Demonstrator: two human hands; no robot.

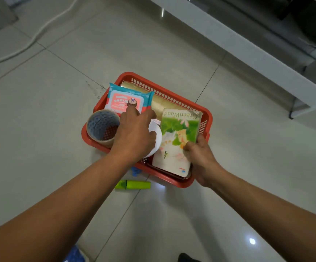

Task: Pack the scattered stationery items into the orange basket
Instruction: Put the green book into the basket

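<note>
Glossy pale floor tiles (pixel 172 44), white cable (pixel 40 33), white table (pixel 238 44).

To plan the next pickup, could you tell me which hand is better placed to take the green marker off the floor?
Left hand, probably: the marker lies right beside its forearm, while the right hand grips the book in the basket.

Floor (pixel 59 129): glossy pale tiles, thin dark grout lines, ceiling lights reflected.

Directly on it:
- orange basket (pixel 179 183), set flat across a grout joint.
- green highlighter (pixel 133 184), laid on its side just beside the basket's near wall, not touching it.
- small blue object (pixel 135 171), between highlighter and basket, partly hidden; kind not determined.
- white cable (pixel 34 39), run across the far left.
- dark specks (pixel 94 89), noted by the basket's far left corner.
</note>
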